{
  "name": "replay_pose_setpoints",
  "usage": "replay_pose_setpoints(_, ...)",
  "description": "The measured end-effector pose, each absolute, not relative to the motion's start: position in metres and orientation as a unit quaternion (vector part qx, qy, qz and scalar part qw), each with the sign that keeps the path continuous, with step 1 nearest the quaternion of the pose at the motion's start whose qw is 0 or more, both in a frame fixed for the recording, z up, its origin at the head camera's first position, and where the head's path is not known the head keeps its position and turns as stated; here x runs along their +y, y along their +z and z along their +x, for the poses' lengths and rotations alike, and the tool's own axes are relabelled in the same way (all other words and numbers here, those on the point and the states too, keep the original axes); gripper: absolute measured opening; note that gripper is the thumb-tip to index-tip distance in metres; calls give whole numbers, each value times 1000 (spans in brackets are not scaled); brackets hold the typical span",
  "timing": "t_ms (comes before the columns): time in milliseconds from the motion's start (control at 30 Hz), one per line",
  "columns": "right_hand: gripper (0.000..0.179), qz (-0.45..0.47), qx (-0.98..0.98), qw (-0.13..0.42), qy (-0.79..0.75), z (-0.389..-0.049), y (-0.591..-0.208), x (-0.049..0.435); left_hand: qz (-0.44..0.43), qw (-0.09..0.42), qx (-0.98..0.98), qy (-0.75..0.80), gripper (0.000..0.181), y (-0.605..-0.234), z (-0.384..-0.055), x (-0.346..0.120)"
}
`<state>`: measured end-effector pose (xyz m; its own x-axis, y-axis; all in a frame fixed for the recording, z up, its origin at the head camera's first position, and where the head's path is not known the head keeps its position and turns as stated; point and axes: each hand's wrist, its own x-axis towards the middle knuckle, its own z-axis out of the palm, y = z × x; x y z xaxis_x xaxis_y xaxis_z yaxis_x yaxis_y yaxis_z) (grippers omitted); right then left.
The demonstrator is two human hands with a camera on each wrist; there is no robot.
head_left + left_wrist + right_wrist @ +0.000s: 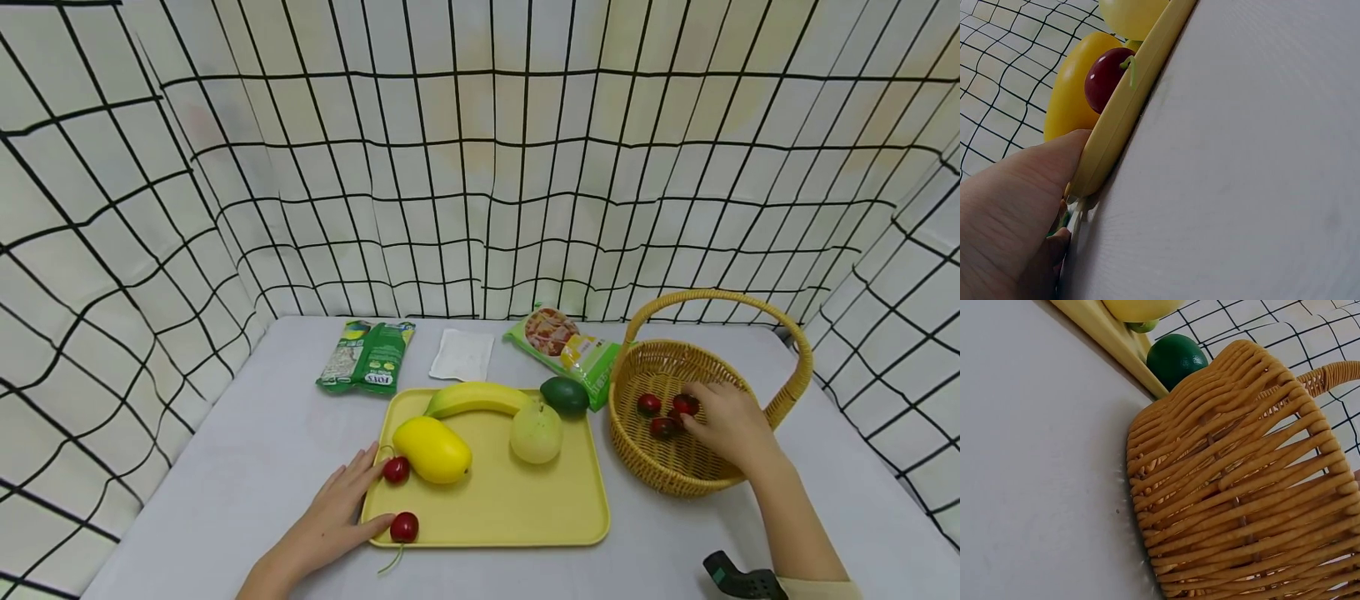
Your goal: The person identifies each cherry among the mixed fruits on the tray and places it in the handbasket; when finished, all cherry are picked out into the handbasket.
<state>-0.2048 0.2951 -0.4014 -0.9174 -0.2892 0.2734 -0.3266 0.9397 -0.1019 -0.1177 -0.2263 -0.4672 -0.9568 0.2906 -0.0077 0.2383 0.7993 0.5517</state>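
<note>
My left hand [333, 517] lies at the left edge of the yellow tray [517, 521], its fingers spread and fairly straight, touching the rim. Close to its fingertips is one cherry [396, 470]; another cherry [404, 527], with its stem over the front rim, sits by the thumb. Inside the wicker basket [645, 467], my right hand [731, 421] pinches a dark red cherry [684, 404] between thumb and fingers. More cherries [649, 405] lie beside it on the basket's floor. In the right wrist view the basket's woven side [1241, 487] hides that hand.
The tray also holds a yellow mango [433, 450], a banana [476, 398], a round pale green fruit [536, 433] and a dark green avocado [565, 396]. Behind it lie a green snack packet [367, 358], a white sheet [462, 355] and another green packet [566, 346]. Black netting [487, 167] surrounds the table.
</note>
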Motion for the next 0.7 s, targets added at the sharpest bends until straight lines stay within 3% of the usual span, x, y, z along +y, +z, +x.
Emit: replay_pose_setpoints(700, 32, 186, -972, 128, 71, -193, -408, 291, 148, 43, 947, 281, 81, -467, -118, -227)
